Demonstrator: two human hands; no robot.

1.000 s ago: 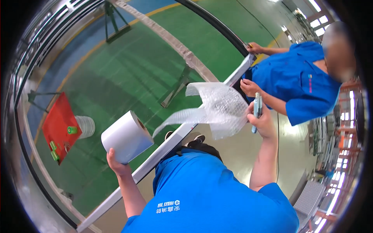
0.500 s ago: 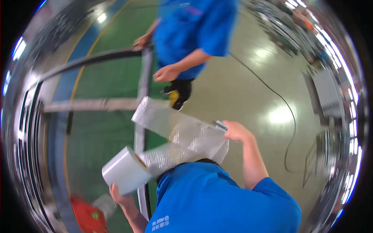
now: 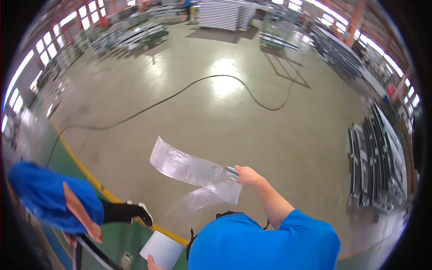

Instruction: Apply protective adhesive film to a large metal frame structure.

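My right hand (image 3: pixel 248 175) is closed around a short silver metal piece (image 3: pixel 231 171) whose exact kind I cannot make out. Clear bubble wrap (image 3: pixel 182 167) hangs at the same hand, folded into two strips that spread to the left above the floor. At the lower edge, my left hand (image 3: pixel 153 263) grips a wide white roll (image 3: pixel 163 249) by its near side; only part of that hand shows.
A co-worker in a blue shirt (image 3: pixel 49 195) stands at the left beside a dark frame bar (image 3: pixel 96 253). A black cable (image 3: pixel 166 94) curves over the floor. Stacked metal frames (image 3: pixel 378 157) stand at the right, and a pale stack (image 3: pixel 222 15) at the far side.
My view has swung to the right, so the co-worker and frame now lie at the lower left. Both hands keep hold of their things; the roll sits lower in view.
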